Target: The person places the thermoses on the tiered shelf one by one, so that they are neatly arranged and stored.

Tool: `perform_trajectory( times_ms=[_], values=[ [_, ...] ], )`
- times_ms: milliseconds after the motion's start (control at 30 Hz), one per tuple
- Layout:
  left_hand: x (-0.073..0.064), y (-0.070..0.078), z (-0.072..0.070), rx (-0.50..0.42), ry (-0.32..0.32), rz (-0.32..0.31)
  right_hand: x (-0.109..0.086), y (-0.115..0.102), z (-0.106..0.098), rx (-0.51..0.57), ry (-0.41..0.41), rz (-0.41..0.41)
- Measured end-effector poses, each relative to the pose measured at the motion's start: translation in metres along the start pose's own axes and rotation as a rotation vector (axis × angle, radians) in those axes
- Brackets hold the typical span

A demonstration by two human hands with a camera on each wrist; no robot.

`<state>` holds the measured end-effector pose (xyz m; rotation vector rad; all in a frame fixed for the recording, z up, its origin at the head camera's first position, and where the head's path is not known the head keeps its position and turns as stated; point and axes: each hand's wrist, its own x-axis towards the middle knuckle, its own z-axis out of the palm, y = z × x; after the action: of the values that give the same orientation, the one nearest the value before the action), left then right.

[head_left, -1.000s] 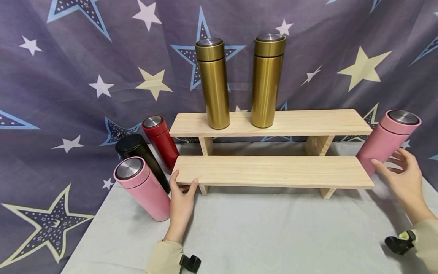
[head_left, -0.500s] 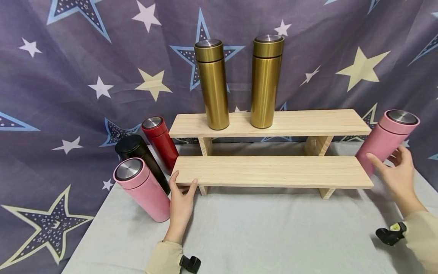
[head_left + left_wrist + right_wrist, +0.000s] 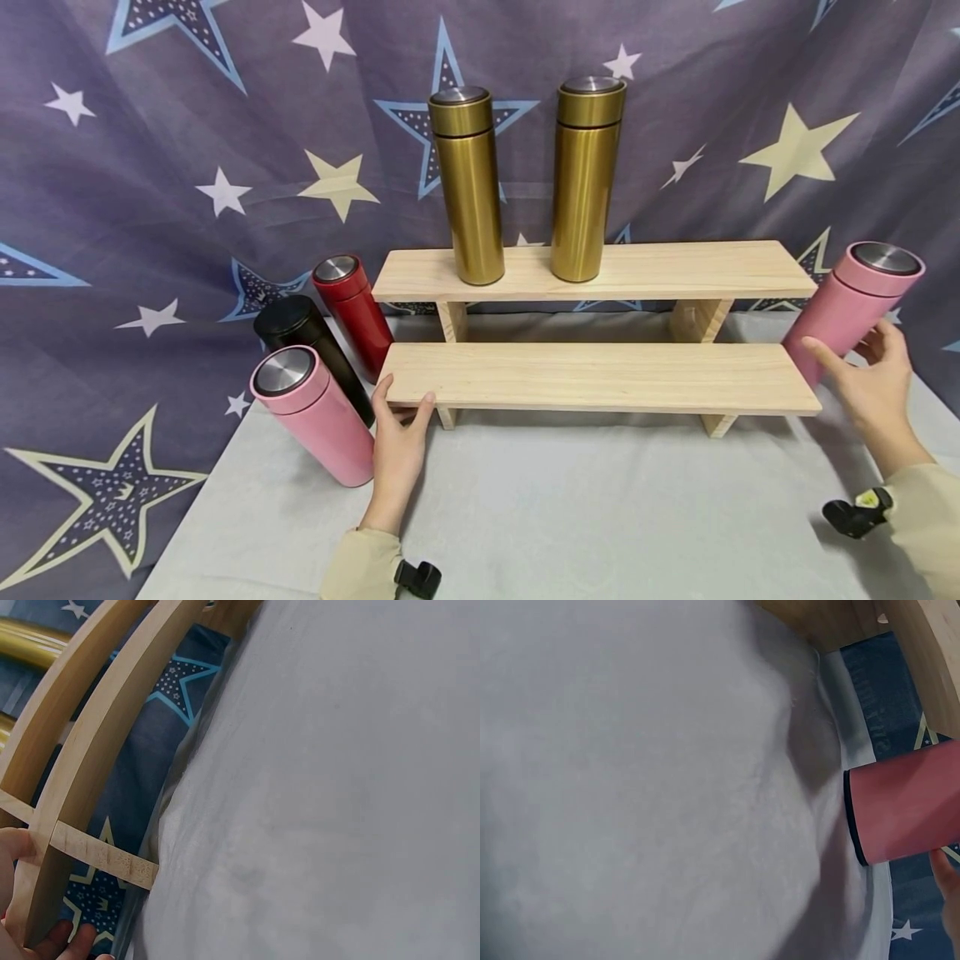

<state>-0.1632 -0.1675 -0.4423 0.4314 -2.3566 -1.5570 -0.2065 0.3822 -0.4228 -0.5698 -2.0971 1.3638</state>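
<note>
My left hand (image 3: pixel 399 454) grips the left end of the lower shelf of a two-tier wooden rack (image 3: pixel 600 377), thumb above and fingers beneath the board, as the left wrist view also shows. At the right end of the rack, my right hand (image 3: pixel 873 387) holds the lower part of a pink thermos (image 3: pixel 836 312), its thumb across the front and the other fingers partly hidden on the far side. That thermos has a steel-topped lid, and its dark base rim shows in the right wrist view. Whether its base touches the table cannot be told.
Two gold thermoses (image 3: pixel 469 200) stand on the upper shelf (image 3: pixel 675 268). Left of the rack are another pink thermos (image 3: pixel 326 429), a black thermos (image 3: pixel 315 333) and a red thermos (image 3: pixel 360 321). A star-patterned cloth (image 3: pixel 135 250) hangs behind the grey-covered table (image 3: pixel 570 508).
My right hand has shifted slightly left, its thumb now farther across the pink thermos. The left hand and the bottles stay where they were.
</note>
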Motion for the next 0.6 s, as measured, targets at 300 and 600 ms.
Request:
perform_trajectory(
  times_ms=[300, 600],
  values=[
    [-0.0014, 0.0006, 0.0001, 0.010, 0.000, -0.005, -0.0012, -0.0006, -0.0028, 0.005, 0.010, -0.025],
    [-0.0006, -0.0003, 0.0009, 0.011, 0.012, 0.012, -0.0026, 0.0004, -0.0082, -0.043, 0.024, -0.037]
  ],
)
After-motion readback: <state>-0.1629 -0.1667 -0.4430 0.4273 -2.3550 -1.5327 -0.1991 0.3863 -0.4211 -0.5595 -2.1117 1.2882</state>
